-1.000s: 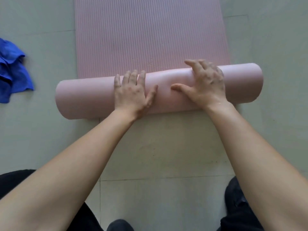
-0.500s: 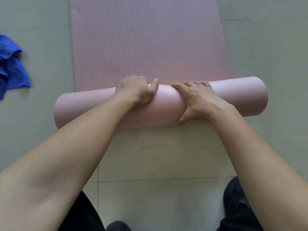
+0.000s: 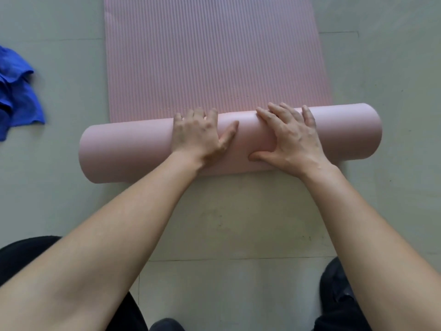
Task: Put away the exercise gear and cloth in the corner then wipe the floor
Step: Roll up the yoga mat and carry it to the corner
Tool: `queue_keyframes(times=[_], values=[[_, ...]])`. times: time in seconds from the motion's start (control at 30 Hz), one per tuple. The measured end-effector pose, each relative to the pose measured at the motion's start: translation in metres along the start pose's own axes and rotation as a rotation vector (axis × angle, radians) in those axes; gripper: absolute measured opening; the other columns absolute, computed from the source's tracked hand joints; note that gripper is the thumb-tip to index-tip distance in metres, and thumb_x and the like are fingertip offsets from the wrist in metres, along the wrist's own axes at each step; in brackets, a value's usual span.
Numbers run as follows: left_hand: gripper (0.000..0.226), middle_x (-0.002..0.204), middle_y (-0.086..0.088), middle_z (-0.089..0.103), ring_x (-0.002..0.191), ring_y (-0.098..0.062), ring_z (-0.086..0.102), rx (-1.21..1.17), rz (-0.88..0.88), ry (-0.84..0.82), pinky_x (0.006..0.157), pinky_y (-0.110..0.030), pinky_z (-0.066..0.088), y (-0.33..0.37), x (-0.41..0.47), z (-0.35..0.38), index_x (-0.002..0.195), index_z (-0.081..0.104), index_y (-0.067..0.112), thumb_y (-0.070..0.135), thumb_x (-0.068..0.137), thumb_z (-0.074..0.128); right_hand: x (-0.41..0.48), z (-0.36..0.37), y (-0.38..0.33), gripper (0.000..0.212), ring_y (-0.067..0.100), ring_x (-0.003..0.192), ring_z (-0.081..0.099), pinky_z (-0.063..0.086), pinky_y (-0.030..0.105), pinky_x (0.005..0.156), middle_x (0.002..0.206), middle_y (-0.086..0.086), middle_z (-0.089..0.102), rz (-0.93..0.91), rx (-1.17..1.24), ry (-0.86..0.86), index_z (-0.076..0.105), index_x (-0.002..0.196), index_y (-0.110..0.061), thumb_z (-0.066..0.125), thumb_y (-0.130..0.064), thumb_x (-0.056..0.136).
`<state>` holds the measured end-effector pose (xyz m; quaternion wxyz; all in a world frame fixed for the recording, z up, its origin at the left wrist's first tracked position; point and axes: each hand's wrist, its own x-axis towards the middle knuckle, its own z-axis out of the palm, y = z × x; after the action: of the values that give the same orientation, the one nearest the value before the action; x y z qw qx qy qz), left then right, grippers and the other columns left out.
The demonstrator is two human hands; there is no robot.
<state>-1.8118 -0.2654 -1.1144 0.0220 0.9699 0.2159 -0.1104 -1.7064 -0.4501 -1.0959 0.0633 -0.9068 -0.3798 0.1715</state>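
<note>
The flat part of the pink mat (image 3: 214, 56) runs off the top at 12 o'clock, so its far end cannot be seen. The blue cloth (image 3: 19, 99) at 9 o'clock is cut off by the left side; only part of it shows. Dark legs (image 3: 26, 256) at 7 and 5 o'clock are cut off at the bottom.

The near part of the mat is wound into a fat roll (image 3: 126, 151) lying on the floor (image 3: 238, 216) across the middle. Both hands press on top of it, near each other but apart. The left hand (image 3: 198, 137) lies over the roll, thumb out toward 2 o'clock; its fingers bend over the top and the tips are hard to see. The right hand (image 3: 293, 142) has its fingers spread wide and flat on the roll, thumb out toward 9 o'clock.

The roll sits a bit crooked: its right end is closer to 12 o'clock than its left end. Both ends stick out past the side edges of the flat part. There is bare floor between the left end and the cloth, more at 3 o'clock, and a wide patch at 6 o'clock between the roll and the legs.
</note>
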Motion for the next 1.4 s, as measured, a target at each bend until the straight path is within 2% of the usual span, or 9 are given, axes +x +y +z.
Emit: queue_keyframes(times=[0.13,0.33,0.43,0.53,0.7,0.83,0.97,1.17,1.4], values=[[0.074,0.102,-0.022,0.068,0.097,-0.038,0.064,-0.003,0.026,-0.003,0.076,-0.041,0.039,-0.002,0.025,-0.024,0.100,0.064,0.012,0.069,0.095,0.018,-0.004,-0.004,0.000,0.123,0.028,0.151,0.016,0.005,0.054,0.122,0.163,0.007,0.022,-0.031,-0.058,-0.044,0.014,0.158,-0.026,0.045,-0.090,0.057],[0.088,0.119,-0.018,0.066,0.111,-0.037,0.061,-0.169,-0.002,-0.386,0.081,-0.040,0.044,-0.015,0.009,0.001,0.113,0.069,0.014,0.079,0.087,0.015,-0.007,-0.024,-0.010,0.137,0.025,0.131,0.048,0.038,0.044,0.109,0.144,-0.001,0.050,-0.063,-0.075,-0.433,0.024,0.154,-0.036,0.074,-0.087,0.037],[0.062,0.115,-0.018,0.067,0.106,-0.038,0.062,-0.162,-0.045,-0.177,0.083,-0.041,0.046,-0.015,-0.003,-0.001,0.110,0.067,0.014,0.060,0.098,0.028,-0.001,-0.026,-0.010,0.135,0.021,0.134,0.049,0.042,0.037,0.109,0.148,-0.005,0.050,-0.042,0.016,-0.460,0.028,0.153,-0.037,0.079,-0.082,0.037],[0.050,0.110,-0.017,0.067,0.099,-0.037,0.061,-0.138,-0.066,0.111,0.082,-0.042,0.042,-0.009,-0.004,-0.015,0.107,0.063,0.010,0.043,0.098,0.027,0.009,-0.030,-0.004,0.117,0.024,0.134,0.047,0.036,0.039,0.113,0.148,0.000,0.049,0.066,0.121,-0.205,0.036,0.151,-0.036,0.078,-0.078,0.050],[0.072,0.136,-0.014,0.056,0.130,-0.033,0.046,-0.041,-0.075,0.111,0.112,-0.054,0.024,-0.008,-0.009,0.001,0.139,0.052,0.016,0.058,0.095,0.013,0.031,-0.023,-0.007,0.048,0.035,0.122,0.053,0.038,0.043,0.102,0.131,0.012,0.059,0.134,0.167,0.335,0.058,0.136,-0.019,0.057,-0.042,0.093],[0.066,0.105,-0.019,0.067,0.099,-0.036,0.059,0.006,-0.083,0.143,0.092,-0.049,0.037,-0.008,0.007,-0.004,0.115,0.065,0.012,0.054,0.097,0.018,0.009,-0.004,-0.007,0.096,0.029,0.150,0.020,0.007,0.049,0.123,0.161,0.012,0.028,0.016,-0.002,0.031,0.029,0.154,-0.022,0.037,-0.082,0.080],[0.061,0.096,-0.023,0.069,0.090,-0.038,0.065,-0.019,-0.066,0.089,0.086,-0.044,0.040,-0.007,0.026,-0.034,0.097,0.067,0.008,0.051,0.099,0.024,-0.005,-0.011,0.000,0.141,0.030,0.153,0.007,0.000,0.049,0.124,0.165,0.010,0.012,-0.040,-0.140,-0.047,0.004,0.159,-0.022,0.063,-0.090,0.050],[0.069,0.120,-0.021,0.065,0.113,-0.039,0.060,-0.122,-0.109,-0.279,0.090,-0.042,0.046,-0.008,0.005,-0.011,0.115,0.067,0.010,0.059,0.097,0.022,-0.009,-0.034,-0.004,0.137,0.026,0.129,0.047,0.037,0.043,0.109,0.141,-0.001,0.050,-0.039,-0.069,-0.440,0.026,0.153,-0.033,0.079,-0.082,0.037],[0.050,0.110,-0.015,0.066,0.100,-0.037,0.060,-0.131,0.000,0.156,0.086,-0.046,0.042,-0.009,-0.005,-0.021,0.106,0.063,0.010,0.043,0.099,0.026,0.010,-0.042,0.004,0.111,0.026,0.136,0.043,0.031,0.042,0.115,0.150,0.001,0.044,0.083,0.110,-0.056,0.037,0.150,-0.034,0.081,-0.071,0.055]])
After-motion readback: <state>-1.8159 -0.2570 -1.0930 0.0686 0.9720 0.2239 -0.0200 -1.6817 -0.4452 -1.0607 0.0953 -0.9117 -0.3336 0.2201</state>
